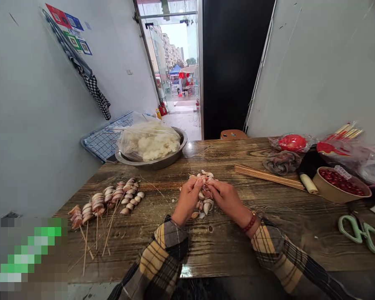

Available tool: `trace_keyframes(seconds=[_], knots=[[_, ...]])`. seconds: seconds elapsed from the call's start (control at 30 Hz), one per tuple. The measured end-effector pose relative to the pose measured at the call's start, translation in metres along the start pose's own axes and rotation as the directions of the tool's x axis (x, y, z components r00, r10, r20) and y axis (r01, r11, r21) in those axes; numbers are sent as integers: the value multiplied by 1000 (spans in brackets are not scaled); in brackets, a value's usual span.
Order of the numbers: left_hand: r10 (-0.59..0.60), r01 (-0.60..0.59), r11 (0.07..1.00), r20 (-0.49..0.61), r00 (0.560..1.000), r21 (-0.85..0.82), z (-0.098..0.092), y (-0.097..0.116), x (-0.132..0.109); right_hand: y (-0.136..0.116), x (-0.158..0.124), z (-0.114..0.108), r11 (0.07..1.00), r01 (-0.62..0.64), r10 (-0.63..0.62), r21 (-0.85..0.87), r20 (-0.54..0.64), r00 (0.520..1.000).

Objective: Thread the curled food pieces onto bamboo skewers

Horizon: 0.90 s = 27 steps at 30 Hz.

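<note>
Between both hands (206, 195), garlic cloves (205, 204) sit half hidden.

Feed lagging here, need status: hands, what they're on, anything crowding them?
Left hand and right hand both pinched on garlic cloves at mid-table. Finished skewers lie left, bare sticks right. Nothing crowding the hands.

Both hands meet over a small pile of garlic cloves (204, 200) on the wooden table (225, 246), the left hand (189, 199) and right hand (225, 197) pinching one clove between their fingertips. Left of the pile lie filled skewers (108, 199); beyond it to the left sits a metal basin (171, 156), and right of the pile lie bare bamboo sticks (267, 175).
</note>
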<state>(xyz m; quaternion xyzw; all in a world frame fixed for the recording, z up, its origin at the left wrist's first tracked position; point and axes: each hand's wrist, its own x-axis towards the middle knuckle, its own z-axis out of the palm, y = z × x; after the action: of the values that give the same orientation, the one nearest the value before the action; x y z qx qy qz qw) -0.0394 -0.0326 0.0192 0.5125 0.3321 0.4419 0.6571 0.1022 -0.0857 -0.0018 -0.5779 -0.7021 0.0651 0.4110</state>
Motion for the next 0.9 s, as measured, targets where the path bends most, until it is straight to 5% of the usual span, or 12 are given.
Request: trace_keyframes(seconds=[0.3,0.9], knots=[[68,-75,967,39,997,245,-1,-1,2,3,0,3,999,46,-44,30,-50,998],[105,-115,990,114,988,84,10,-11,-3,-1,-3,7,996,85,-86,-12,-102,991]])
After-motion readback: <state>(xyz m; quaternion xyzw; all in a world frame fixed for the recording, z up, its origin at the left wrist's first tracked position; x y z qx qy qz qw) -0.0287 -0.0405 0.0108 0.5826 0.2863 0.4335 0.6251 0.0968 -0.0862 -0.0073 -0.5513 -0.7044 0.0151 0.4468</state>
